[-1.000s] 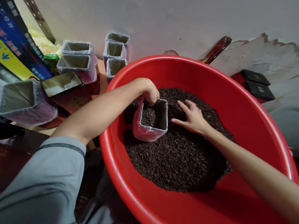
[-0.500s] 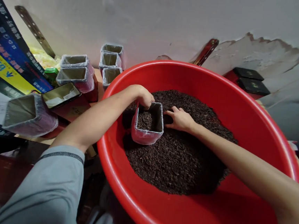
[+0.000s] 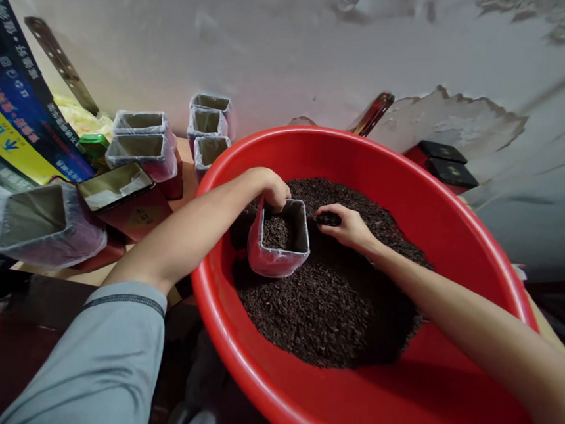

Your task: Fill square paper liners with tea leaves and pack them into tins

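My left hand point(image 3: 275, 190) grips the back left rim of a square red tin point(image 3: 276, 264) with a clear plastic liner folded over its edges. The tin stands in a large red plastic basin point(image 3: 437, 390), partly filled with dark loose dried tea leaves point(image 3: 313, 314). Some of the same leaves lie inside the tin. Just right of the tin, my right hand point(image 3: 350, 226) is curled around a clump of tea leaves, slightly above the heap and apart from the tin.
Several lined tins point(image 3: 142, 150) stand on the table left of the basin, with an unlined open tin point(image 3: 123, 191) among them. Tall printed boxes point(image 3: 20, 97) lean at far left. Black-lidded tins point(image 3: 449, 170) sit behind the basin at right, near the peeling wall point(image 3: 277, 46).
My right hand has risen from the heap, its fingers closing around tea leaves. My left hand still grips the tin. The view has shifted slightly.
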Tool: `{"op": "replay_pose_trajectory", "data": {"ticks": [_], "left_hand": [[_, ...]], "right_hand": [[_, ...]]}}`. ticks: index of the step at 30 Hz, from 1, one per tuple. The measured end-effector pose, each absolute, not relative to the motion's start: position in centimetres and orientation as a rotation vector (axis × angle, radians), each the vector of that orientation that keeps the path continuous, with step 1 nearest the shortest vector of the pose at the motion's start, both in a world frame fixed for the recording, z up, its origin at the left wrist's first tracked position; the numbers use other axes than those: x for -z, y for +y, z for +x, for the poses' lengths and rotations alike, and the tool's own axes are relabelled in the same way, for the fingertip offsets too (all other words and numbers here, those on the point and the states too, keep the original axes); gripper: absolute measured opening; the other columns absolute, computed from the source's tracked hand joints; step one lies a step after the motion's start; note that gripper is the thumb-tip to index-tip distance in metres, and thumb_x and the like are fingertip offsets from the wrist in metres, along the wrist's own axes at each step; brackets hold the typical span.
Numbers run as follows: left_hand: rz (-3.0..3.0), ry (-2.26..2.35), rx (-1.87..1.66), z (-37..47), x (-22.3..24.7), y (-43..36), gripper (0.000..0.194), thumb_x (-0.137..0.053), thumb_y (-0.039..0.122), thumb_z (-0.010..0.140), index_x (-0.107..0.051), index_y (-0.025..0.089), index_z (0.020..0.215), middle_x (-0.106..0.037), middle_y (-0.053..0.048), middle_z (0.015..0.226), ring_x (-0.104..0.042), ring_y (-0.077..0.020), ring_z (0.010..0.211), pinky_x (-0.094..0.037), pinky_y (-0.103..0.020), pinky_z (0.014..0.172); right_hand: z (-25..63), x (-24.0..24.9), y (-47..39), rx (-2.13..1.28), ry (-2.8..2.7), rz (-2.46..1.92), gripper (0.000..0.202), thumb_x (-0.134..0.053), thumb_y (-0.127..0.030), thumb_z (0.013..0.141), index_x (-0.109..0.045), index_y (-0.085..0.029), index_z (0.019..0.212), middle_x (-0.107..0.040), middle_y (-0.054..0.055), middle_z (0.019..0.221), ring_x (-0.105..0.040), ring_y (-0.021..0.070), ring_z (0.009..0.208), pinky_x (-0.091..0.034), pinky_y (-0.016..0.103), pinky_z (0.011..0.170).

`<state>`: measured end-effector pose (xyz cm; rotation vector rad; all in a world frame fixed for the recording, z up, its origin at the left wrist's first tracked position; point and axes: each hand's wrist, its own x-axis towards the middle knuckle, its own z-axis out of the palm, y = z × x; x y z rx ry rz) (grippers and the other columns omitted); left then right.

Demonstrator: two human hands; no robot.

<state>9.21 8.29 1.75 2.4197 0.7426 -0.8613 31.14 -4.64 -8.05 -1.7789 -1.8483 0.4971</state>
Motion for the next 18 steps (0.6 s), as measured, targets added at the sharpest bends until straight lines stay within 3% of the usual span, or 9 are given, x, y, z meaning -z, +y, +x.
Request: {"op": "replay_pose_trajectory", "data": {"ticks": [4,9,18], "left_hand": [[2.478,0.732,0.859,9.1,-2.0,8.2,0.069,-0.06,0.023,0.063,-0.066,0.02,0.131,-0.07,-0.009,0.125,-0.063,-0.028,0.104,-0.053,-0.035,0.088],[2.477,0.717,0.841,9.1,-2.1,8.1,0.074,-0.061,0.023,0.063,-0.064,0.016,0.136,-0.069,-0.012,0.129,-0.062,-0.0292,0.106,-0.052,-0.035,0.091],[2.325,0.73,0.879,8.6,-2.0,8.7,0.068,-0.063,0.019,0.065,-0.067,0.023,0.133,-0.072,-0.007,0.12,-0.063,-0.0294,0.11,-0.052,-0.039,0.098]], "right_hand": [[29.4,6.2,-5.6,-0.602,-1.379,-1.666,0.036,-0.08,-0.041,0.062,-0.069,-0.023,0.091,-0.072,0.002,0.093,-0.067,0.0241,0.092,-0.052,0.047,0.095],[25.4,2.4,-6.5,-0.823,-0.88,-1.377,0.049,-0.085,-0.035,0.055,-0.06,-0.028,0.097,-0.07,-0.003,0.093,-0.067,0.0184,0.077,-0.056,0.035,0.067],[18.0,0.2,-6.4,-0.877,-0.786,-1.096,0.046,-0.082,-0.031,0.062,-0.055,-0.03,0.099,-0.071,-0.005,0.097,-0.069,0.0175,0.087,-0.06,0.038,0.084]]}}
